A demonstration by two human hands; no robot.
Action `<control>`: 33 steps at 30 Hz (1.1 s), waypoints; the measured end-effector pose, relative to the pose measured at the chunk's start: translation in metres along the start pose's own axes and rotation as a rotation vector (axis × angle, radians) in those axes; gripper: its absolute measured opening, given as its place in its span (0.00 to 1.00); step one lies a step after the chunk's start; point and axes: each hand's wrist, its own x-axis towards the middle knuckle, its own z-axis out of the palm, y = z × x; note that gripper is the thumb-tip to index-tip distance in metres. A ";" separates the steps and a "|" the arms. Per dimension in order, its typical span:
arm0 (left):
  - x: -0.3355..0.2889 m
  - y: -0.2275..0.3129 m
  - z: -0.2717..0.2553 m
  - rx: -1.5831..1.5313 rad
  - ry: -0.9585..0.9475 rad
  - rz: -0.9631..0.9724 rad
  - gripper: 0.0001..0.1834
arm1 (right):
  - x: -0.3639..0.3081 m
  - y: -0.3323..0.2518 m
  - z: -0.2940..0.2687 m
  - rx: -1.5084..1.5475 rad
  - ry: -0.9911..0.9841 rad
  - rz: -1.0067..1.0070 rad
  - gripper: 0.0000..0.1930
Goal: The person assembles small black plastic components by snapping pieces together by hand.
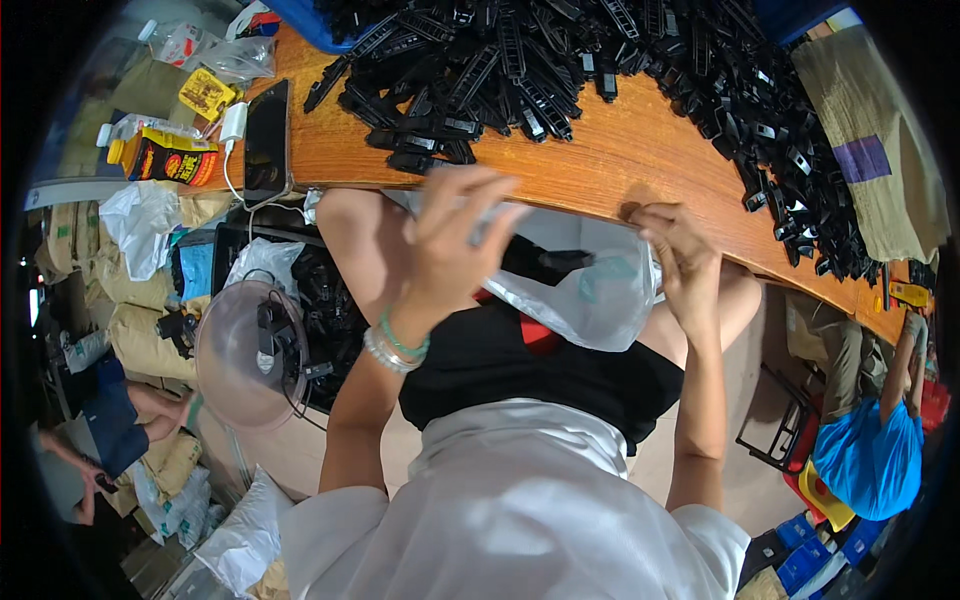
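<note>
Bag (pixel 602 312), soft translucent plastic, sags near hands (pixel 687 262).

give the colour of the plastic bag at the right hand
The plastic bag is translucent white, with green print; best in head view.

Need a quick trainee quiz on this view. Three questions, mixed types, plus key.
1. True or false: the left hand is nearer the phone than the right hand is.
2. Where does the phone lie relative to the heap of black parts? A) right of it B) left of it C) on top of it
3. Fill in: the right hand is at the ____ side of the plastic bag.

Key: 1 true; 2 B; 3 right.
</note>
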 end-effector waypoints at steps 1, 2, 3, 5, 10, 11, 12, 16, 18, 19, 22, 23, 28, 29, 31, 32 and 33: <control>-0.006 -0.010 -0.008 0.103 0.060 -0.091 0.19 | 0.001 -0.003 -0.001 -0.028 0.072 0.101 0.09; -0.008 -0.020 -0.015 0.193 0.122 -0.179 0.16 | 0.003 -0.001 -0.004 -0.042 0.080 0.101 0.09; -0.002 -0.024 -0.023 0.427 0.067 -0.171 0.15 | 0.006 0.009 -0.012 -0.253 0.290 0.066 0.08; 0.001 -0.034 -0.038 0.655 0.024 -0.181 0.14 | 0.011 0.028 -0.027 -0.597 0.566 0.050 0.09; -0.005 -0.048 -0.038 0.556 0.096 -0.125 0.13 | -0.008 0.077 -0.057 -0.762 0.792 0.250 0.13; -0.005 -0.048 -0.037 0.545 0.090 -0.111 0.13 | -0.010 0.079 -0.056 -0.771 0.804 0.261 0.13; -0.006 -0.049 -0.037 0.510 0.106 -0.137 0.12 | -0.011 0.081 -0.056 -0.669 0.794 0.262 0.12; -0.007 -0.053 -0.036 0.433 0.117 -0.173 0.11 | -0.006 0.077 -0.049 -0.740 0.692 0.152 0.11; -0.009 -0.056 -0.036 0.428 0.114 -0.158 0.11 | 0.003 0.066 -0.047 -0.746 0.671 0.171 0.10; -0.009 -0.057 -0.036 0.423 0.113 -0.146 0.10 | 0.005 0.066 -0.047 -0.791 0.659 0.203 0.09; -0.009 -0.041 -0.036 0.496 -0.007 -0.159 0.09 | 0.005 0.069 -0.045 -0.846 0.647 0.266 0.08; -0.005 -0.031 -0.033 0.495 -0.009 -0.160 0.09 | 0.005 0.069 -0.045 -0.859 0.647 0.289 0.08; 0.020 0.004 0.021 -0.011 -0.049 0.051 0.12 | -0.005 0.032 -0.014 -0.408 0.733 0.305 0.08; 0.025 0.002 0.036 -0.085 -0.062 0.084 0.12 | -0.005 0.025 -0.008 -0.117 0.781 0.385 0.09; 0.033 0.001 0.058 -0.130 -0.108 0.091 0.10 | -0.001 0.028 -0.006 -0.188 0.698 0.333 0.10; 0.036 0.000 0.064 -0.164 -0.126 0.087 0.10 | 0.002 0.027 -0.007 -0.265 0.627 0.281 0.11; 0.036 -0.001 0.065 -0.165 -0.126 0.083 0.10 | 0.005 0.025 -0.005 -0.061 0.652 0.333 0.11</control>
